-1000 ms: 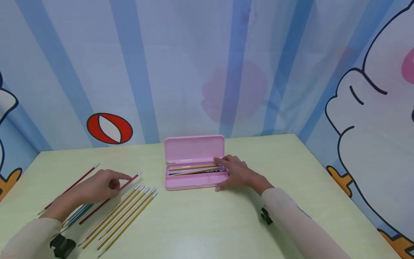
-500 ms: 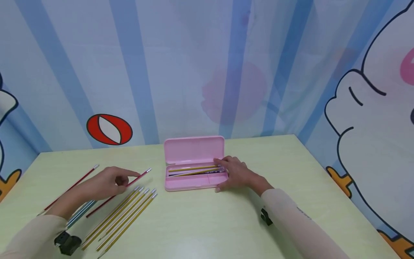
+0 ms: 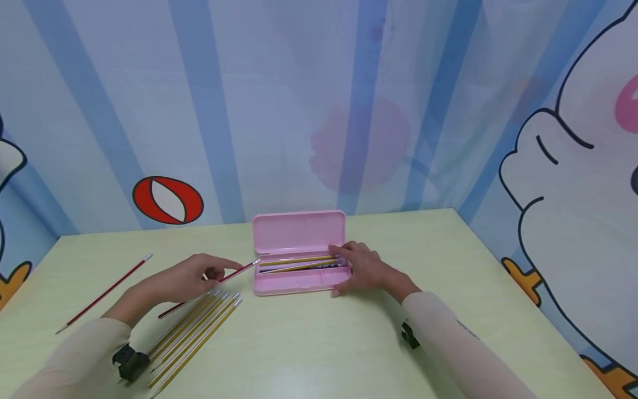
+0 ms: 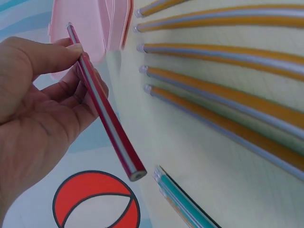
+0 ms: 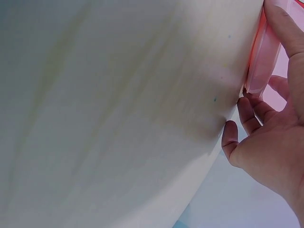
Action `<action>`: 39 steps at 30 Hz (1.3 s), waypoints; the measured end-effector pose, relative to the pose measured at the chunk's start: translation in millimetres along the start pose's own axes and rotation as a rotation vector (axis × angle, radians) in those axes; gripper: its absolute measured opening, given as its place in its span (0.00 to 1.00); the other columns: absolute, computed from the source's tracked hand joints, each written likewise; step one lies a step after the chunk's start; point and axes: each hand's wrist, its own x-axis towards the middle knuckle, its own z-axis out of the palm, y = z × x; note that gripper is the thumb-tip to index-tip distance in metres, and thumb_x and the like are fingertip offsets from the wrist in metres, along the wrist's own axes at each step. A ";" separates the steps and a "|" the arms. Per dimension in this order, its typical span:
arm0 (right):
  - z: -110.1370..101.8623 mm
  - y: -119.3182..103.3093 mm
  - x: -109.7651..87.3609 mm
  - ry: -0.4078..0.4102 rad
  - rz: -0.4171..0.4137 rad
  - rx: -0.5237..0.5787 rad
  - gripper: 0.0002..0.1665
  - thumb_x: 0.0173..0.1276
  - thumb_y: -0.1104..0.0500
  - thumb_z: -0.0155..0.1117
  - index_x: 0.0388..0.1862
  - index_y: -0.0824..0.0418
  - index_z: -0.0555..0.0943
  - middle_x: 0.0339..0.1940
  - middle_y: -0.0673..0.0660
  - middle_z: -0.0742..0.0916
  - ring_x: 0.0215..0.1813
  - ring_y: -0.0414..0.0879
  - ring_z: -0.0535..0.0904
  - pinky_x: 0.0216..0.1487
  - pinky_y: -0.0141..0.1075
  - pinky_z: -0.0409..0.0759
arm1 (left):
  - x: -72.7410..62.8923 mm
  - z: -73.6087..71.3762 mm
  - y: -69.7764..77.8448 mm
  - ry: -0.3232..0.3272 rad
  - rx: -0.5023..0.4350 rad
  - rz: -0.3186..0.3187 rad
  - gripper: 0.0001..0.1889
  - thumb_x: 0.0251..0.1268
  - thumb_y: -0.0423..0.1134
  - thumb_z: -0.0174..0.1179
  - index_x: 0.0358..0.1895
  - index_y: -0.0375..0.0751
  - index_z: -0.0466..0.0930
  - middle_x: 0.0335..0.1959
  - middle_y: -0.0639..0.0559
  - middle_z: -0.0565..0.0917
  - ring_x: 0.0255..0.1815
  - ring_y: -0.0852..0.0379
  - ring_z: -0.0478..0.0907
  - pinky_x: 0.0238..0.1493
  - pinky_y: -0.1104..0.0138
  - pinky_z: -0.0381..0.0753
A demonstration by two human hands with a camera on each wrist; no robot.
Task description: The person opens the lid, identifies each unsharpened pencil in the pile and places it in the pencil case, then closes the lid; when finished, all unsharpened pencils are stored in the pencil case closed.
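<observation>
My left hand (image 3: 181, 280) pinches a red pencil (image 4: 111, 121) between thumb and fingers. The pencil is held above the table, its eraser end at the left edge of an open pink pencil case (image 3: 289, 285). A flat, unsharpened end points toward the camera in the left wrist view. With thumb in front and fingers at the back, my right hand (image 3: 366, 267) grips the right end of the case. Several pencils, among them yellow ones (image 3: 299, 259), lie in its rear compartment. The case lid (image 3: 299, 233) stands raised behind.
Several yellow striped pencils (image 3: 199, 338) lie side by side on the table, left of centre. Another red pencil (image 3: 107, 292) lies farther left. Teal pencils (image 4: 183, 197) show in the left wrist view. A printed curtain (image 3: 284, 111) hangs behind the table.
My left hand has moved right with the red pencil, bringing its eraser end from the pencil group to the case's left edge. The right hand and case have stayed put.
</observation>
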 end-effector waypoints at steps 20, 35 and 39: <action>0.3 0.0 0.9 0.000 0.003 -0.010 0.61 0.47 0.37 0.80 0.79 0.45 0.62 0.72 0.59 0.71 0.71 0.57 0.65 0.69 0.57 0.64 | 53.2 17.9 22.6 -0.100 -0.008 0.081 0.29 0.64 0.18 0.45 0.66 0.40 0.78 0.33 0.50 0.75 0.35 0.55 0.68 0.35 0.69 0.72; 1.6 1.7 0.4 0.002 0.003 -0.006 0.61 0.48 0.37 0.80 0.79 0.45 0.62 0.73 0.59 0.70 0.71 0.57 0.65 0.67 0.56 0.66 | 89.9 26.8 37.7 -0.148 0.026 0.064 0.30 0.62 0.18 0.44 0.64 0.42 0.79 0.22 0.54 0.65 0.24 0.58 0.60 0.27 0.70 0.62; 0.7 1.8 0.2 0.005 0.009 -0.003 0.61 0.47 0.37 0.80 0.79 0.45 0.63 0.73 0.59 0.70 0.71 0.57 0.65 0.67 0.56 0.66 | 101.1 30.0 39.7 -0.137 0.054 0.083 0.29 0.62 0.17 0.45 0.62 0.40 0.81 0.23 0.53 0.68 0.25 0.58 0.61 0.29 0.70 0.64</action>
